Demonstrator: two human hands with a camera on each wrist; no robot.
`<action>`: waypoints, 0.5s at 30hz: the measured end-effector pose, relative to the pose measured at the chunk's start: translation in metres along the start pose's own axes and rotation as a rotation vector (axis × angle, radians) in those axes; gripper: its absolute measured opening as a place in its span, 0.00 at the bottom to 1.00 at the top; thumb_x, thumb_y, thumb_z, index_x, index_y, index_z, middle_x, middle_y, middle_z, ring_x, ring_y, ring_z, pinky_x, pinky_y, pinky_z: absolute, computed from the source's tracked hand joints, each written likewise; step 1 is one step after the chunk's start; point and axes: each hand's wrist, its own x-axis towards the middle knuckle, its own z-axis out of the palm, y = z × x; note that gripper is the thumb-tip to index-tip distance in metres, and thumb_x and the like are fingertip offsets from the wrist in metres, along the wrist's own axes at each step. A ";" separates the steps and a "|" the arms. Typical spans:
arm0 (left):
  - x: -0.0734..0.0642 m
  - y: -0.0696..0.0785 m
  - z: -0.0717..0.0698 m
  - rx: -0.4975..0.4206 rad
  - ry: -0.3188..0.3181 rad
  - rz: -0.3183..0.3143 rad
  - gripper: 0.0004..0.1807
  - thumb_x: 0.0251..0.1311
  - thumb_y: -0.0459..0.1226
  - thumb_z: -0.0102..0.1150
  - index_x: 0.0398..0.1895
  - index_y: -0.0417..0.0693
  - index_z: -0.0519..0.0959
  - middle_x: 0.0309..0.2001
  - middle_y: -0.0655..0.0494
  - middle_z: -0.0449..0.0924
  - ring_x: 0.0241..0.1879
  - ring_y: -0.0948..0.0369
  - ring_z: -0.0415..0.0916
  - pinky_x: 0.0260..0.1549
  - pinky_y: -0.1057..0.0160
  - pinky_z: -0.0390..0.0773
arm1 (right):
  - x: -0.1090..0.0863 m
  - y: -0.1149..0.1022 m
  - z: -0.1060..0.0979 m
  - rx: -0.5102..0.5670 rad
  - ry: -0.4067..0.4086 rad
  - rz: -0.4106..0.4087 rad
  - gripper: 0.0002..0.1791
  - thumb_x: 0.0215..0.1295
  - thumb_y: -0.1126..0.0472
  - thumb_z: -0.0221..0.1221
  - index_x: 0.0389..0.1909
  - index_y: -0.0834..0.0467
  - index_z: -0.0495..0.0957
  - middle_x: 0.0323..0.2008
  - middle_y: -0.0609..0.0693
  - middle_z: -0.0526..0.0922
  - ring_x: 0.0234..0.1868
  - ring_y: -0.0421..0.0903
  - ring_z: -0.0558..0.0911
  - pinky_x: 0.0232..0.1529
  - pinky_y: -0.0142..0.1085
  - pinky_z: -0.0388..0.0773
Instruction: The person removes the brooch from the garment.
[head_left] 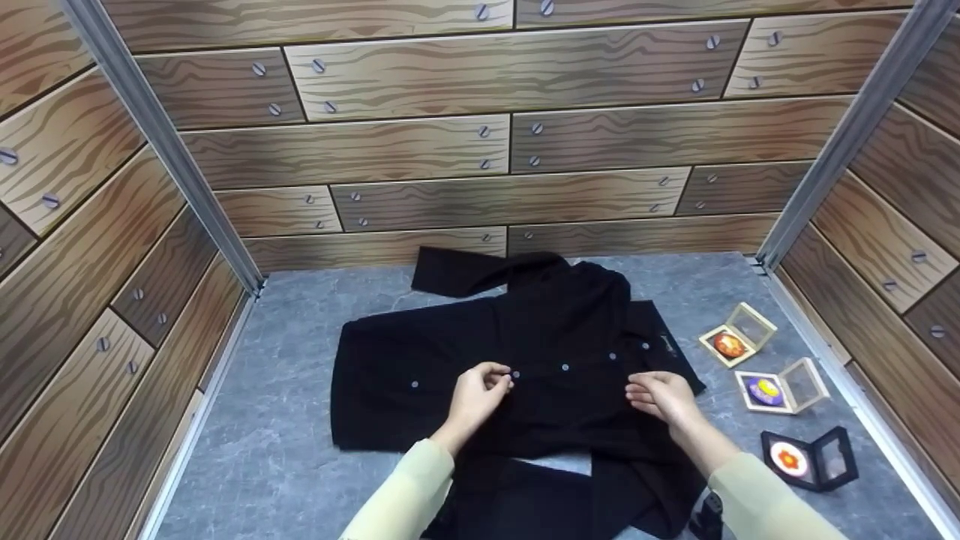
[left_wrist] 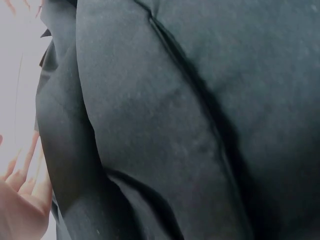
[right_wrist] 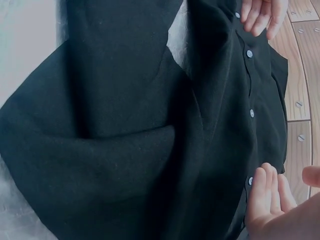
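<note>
A black button-up shirt (head_left: 420, 345) lies spread sideways on the grey tabletop, with a row of small pale buttons (head_left: 565, 367) along its middle. One sleeve (head_left: 457, 271) is bent toward the back wall, and folds of dark cloth (head_left: 540, 495) lie at the near side. My left hand (head_left: 476, 396) hovers over the shirt front, fingertips right beside a button, fingers loosely bent. Farther right, my right hand (head_left: 670, 400) is over the shirt's right part, its fingers fairly straight. In the right wrist view its thumb stands apart from the fingers (right_wrist: 258, 192), near another button.
Three small open cases stand at the right: a gold-edged one (head_left: 729, 345) with an orange disc, a pale one (head_left: 766, 393) with a purple and yellow disc, and a black one (head_left: 806, 459) with a flower disc. Wood-patterned walls (head_left: 420, 150) enclose the grey tabletop (head_left: 277, 360).
</note>
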 end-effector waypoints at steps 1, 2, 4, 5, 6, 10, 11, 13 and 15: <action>0.000 0.000 -0.001 0.002 -0.001 -0.001 0.09 0.65 0.30 0.66 0.44 0.32 0.87 0.33 0.44 0.91 0.32 0.56 0.90 0.33 0.74 0.81 | 0.000 0.000 0.000 -0.016 -0.006 -0.005 0.15 0.76 0.68 0.55 0.55 0.76 0.75 0.27 0.45 0.88 0.28 0.35 0.87 0.37 0.27 0.87; 0.000 -0.001 -0.002 0.002 -0.001 0.000 0.09 0.65 0.30 0.66 0.44 0.32 0.87 0.33 0.44 0.91 0.32 0.55 0.90 0.33 0.74 0.81 | 0.000 -0.001 0.000 -0.032 -0.015 -0.012 0.15 0.76 0.68 0.55 0.54 0.76 0.76 0.27 0.45 0.88 0.28 0.35 0.87 0.37 0.27 0.87; 0.000 -0.002 -0.004 -0.001 0.000 0.001 0.09 0.65 0.30 0.66 0.44 0.31 0.87 0.33 0.43 0.91 0.32 0.53 0.90 0.33 0.74 0.81 | 0.000 -0.002 -0.001 -0.055 -0.032 -0.021 0.14 0.76 0.68 0.55 0.53 0.76 0.77 0.27 0.45 0.88 0.29 0.35 0.87 0.36 0.28 0.87; -0.001 -0.002 -0.006 -0.005 0.001 0.002 0.10 0.64 0.30 0.66 0.44 0.31 0.87 0.33 0.43 0.91 0.32 0.53 0.90 0.33 0.74 0.81 | 0.001 -0.003 -0.001 -0.064 -0.039 -0.024 0.15 0.76 0.68 0.55 0.53 0.77 0.77 0.27 0.46 0.88 0.29 0.35 0.87 0.36 0.28 0.87; -0.001 -0.003 -0.007 -0.008 0.001 0.000 0.10 0.64 0.29 0.66 0.44 0.30 0.86 0.33 0.42 0.91 0.32 0.53 0.90 0.33 0.74 0.81 | 0.001 -0.003 -0.001 -0.074 -0.050 -0.026 0.15 0.76 0.68 0.55 0.53 0.77 0.77 0.27 0.46 0.88 0.29 0.35 0.87 0.37 0.28 0.87; -0.004 -0.008 -0.013 -0.004 0.005 -0.001 0.10 0.64 0.29 0.66 0.45 0.30 0.86 0.33 0.42 0.91 0.32 0.53 0.90 0.33 0.74 0.82 | 0.001 -0.003 -0.002 -0.101 -0.060 -0.021 0.16 0.77 0.68 0.54 0.53 0.79 0.77 0.27 0.46 0.87 0.29 0.36 0.87 0.36 0.28 0.87; -0.005 -0.009 -0.014 -0.001 0.006 0.000 0.10 0.64 0.30 0.66 0.45 0.30 0.86 0.33 0.42 0.91 0.32 0.54 0.90 0.33 0.74 0.82 | 0.001 -0.002 -0.002 -0.109 -0.057 -0.021 0.16 0.77 0.68 0.53 0.52 0.79 0.77 0.27 0.46 0.87 0.28 0.36 0.87 0.36 0.28 0.87; -0.006 -0.011 -0.018 0.006 0.006 -0.002 0.10 0.65 0.30 0.66 0.45 0.31 0.86 0.33 0.43 0.91 0.33 0.54 0.90 0.33 0.73 0.81 | 0.001 -0.001 -0.004 -0.131 -0.050 -0.022 0.16 0.76 0.68 0.53 0.52 0.80 0.76 0.27 0.46 0.87 0.28 0.36 0.87 0.35 0.28 0.87; -0.007 -0.013 -0.022 0.015 0.007 -0.001 0.10 0.65 0.30 0.66 0.45 0.31 0.86 0.33 0.43 0.91 0.33 0.54 0.90 0.33 0.73 0.81 | 0.002 0.000 -0.005 -0.152 -0.041 -0.023 0.17 0.76 0.68 0.52 0.53 0.81 0.76 0.27 0.46 0.87 0.28 0.36 0.87 0.35 0.28 0.87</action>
